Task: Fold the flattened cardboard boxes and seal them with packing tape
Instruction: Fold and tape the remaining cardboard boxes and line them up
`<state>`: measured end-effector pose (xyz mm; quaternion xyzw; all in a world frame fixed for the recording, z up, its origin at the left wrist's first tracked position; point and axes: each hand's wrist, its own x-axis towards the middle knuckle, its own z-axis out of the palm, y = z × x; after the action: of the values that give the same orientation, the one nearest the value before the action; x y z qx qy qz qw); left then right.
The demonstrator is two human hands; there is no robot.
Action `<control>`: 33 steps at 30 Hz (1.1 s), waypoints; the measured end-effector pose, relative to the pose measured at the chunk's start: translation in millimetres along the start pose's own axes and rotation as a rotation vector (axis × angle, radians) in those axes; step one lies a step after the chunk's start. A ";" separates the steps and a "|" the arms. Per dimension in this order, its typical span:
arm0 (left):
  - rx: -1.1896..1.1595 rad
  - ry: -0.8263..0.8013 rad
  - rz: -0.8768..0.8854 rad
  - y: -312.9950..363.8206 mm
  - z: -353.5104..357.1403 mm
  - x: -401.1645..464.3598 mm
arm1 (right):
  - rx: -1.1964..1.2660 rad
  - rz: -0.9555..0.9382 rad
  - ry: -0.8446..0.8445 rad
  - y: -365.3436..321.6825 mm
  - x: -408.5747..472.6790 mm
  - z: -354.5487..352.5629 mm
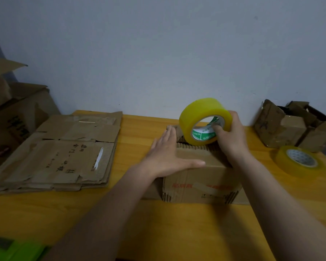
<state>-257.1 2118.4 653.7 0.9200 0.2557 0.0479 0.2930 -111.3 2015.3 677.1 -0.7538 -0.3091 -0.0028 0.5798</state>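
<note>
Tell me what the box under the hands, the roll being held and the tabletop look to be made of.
Box: brown corrugated cardboard, matte; fluted edges show at the flaps.
Held roll: glossy, translucent yellow plastic tape, apparently on a printed card core.
Tabletop: smooth orange-yellow with faint grain, wood or wood-look laminate; cannot tell which.

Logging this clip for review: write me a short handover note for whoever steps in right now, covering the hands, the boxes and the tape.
Left hand: flat, pressing the top flaps of the folded box shut.
Right hand: grips the yellow tape roll, thumb through its core, at the box's far edge.
Flattened boxes lie stacked to the left; a spare tape roll lies flat on the table to the right.
Done: this box is folded.
Left: no fresh tape is visible along its top seam; tape it, then fold and seal the stack.
</note>
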 end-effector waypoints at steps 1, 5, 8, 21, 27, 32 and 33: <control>0.076 -0.005 -0.004 0.1 -0.3 0.9 | -0.002 0.005 -0.012 -0.1 0.5 0.4; 0.229 -0.028 -0.022 2.0 -3.7 1.0 | -0.039 -0.053 0.025 -2.8 4.4 -9.6; 0.280 -0.049 -0.025 6.7 -5.3 1.4 | -0.156 -0.159 -0.012 -4.6 6.5 -22.6; 0.444 -0.147 -0.107 25.6 -14.7 9.3 | -0.247 -0.129 0.114 17.8 22.7 -59.6; 0.499 -0.072 -0.153 43.6 5.9 13.1 | -0.002 -0.016 0.050 26.1 18.0 -46.6; 0.547 -0.058 -0.112 34.7 8.7 17.3 | -0.104 -0.161 0.021 26.7 21.7 -54.6; 0.547 -0.057 -0.101 34.4 9.1 17.7 | -0.143 -0.193 0.018 26.0 22.9 -56.1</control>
<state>-224.4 2098.6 664.5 0.9519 0.2965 -0.0634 0.0430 -60.7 1973.2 681.1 -0.7599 -0.3740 -0.0876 0.5243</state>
